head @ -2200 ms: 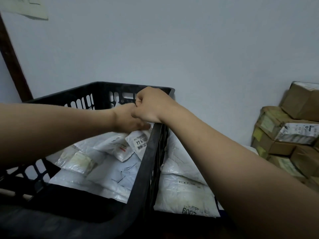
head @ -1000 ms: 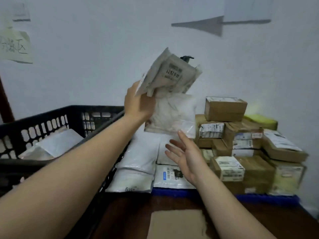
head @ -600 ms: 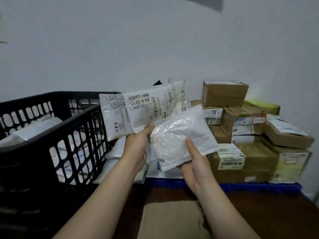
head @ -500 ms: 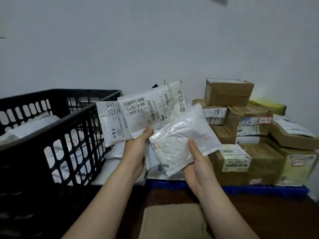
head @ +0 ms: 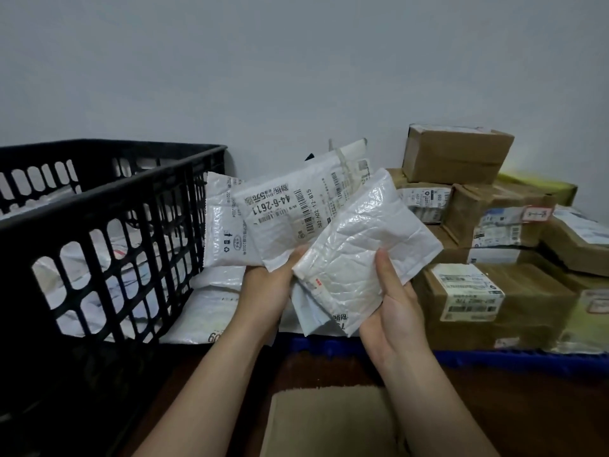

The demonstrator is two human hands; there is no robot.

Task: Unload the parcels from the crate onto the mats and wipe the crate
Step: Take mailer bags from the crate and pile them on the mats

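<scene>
Parcels (head: 283,219) fan out of my left hand (head: 267,285), gripped just right of the crate (head: 99,199); my right hand (head: 392,311) pinches one mailer (head: 362,245) beside them. More white parcels lie inside the crate. Farther right of it, a mat (head: 494,357) bears stacked boxes (head: 458,159).

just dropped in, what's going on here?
A person is emptying the crate. The left hand grips a fan of white mailers, and the right hand holds a bubble mailer, in front of the blue mat where bags and boxes already lie. More parcels are in the crate, so wiping is not yet due.
</scene>
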